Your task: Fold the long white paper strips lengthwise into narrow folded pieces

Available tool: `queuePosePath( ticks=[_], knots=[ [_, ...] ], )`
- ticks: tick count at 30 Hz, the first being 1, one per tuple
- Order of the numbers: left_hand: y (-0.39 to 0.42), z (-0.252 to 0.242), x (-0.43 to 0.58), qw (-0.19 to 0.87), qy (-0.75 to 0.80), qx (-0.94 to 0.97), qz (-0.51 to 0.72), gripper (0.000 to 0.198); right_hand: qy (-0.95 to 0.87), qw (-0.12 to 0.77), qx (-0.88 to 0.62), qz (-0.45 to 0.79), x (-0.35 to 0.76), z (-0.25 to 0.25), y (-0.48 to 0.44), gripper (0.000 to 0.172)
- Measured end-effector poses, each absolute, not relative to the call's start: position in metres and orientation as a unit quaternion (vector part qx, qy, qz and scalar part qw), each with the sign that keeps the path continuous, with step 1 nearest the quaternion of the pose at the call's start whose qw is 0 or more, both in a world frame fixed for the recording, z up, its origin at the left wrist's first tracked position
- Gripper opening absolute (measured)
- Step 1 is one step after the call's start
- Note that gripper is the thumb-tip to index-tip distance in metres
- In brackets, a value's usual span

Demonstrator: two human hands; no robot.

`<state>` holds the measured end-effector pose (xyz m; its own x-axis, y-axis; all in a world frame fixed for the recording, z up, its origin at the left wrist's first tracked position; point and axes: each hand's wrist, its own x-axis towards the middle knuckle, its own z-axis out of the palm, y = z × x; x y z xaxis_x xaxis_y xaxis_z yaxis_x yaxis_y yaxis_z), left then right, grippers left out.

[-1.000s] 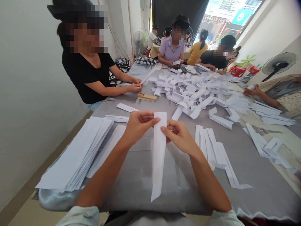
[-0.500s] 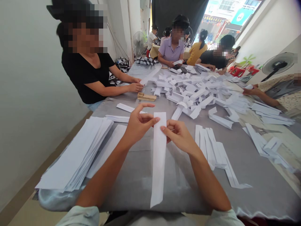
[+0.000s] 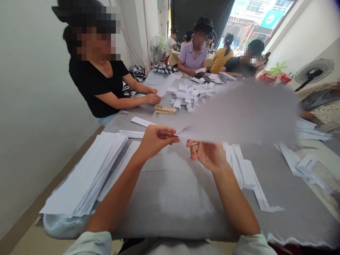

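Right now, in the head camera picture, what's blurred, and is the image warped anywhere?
In the head view, the paper strip at the left hand is smeared with motion blur, while the paper stack is sharp; wide-angle distortion bends the grey tabletop's edges.

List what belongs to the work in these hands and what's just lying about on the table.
In the work:
- left hand
- right hand
- blurred white paper strip, at the left hand's fingertips

Lying about:
- stacked paper strips
- loose paper strips
- heap of folded paper pieces
- small wooden block
- grey table cover
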<state>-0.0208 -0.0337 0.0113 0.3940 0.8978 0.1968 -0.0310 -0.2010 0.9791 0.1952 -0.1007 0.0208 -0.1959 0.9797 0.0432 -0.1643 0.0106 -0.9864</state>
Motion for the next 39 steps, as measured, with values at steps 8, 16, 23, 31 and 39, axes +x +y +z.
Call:
queuePosePath(
  ticks=[8, 16, 23, 31, 39],
  knots=[
    [-0.031, 0.004, -0.013, 0.418, 0.388, 0.673, 0.471, 0.033, -0.468, 0.587, -0.403, 0.524, 0.181, 0.003, -0.092, 0.029],
    [-0.033, 0.004, -0.014, 0.608, 0.321, 0.616, 0.384, 0.034, -0.532, 0.532, -0.454, 0.477, 0.181, -0.002, -0.088, 0.040],
    [-0.032, 0.007, -0.015, 0.634, 0.315, 0.593, 0.383, 0.033, -0.490, 0.557, -0.448, 0.500, 0.182, 0.000, -0.088, 0.047],
    [-0.031, 0.003, -0.015, 0.646, 0.324, 0.565, 0.399, 0.037, -0.476, 0.551, -0.449, 0.518, 0.182, -0.001, -0.087, 0.051],
    [-0.033, 0.009, -0.016, 0.637, 0.348, 0.566, 0.392, 0.038, -0.485, 0.541, -0.453, 0.517, 0.181, -0.002, -0.088, 0.045]
  ],
)
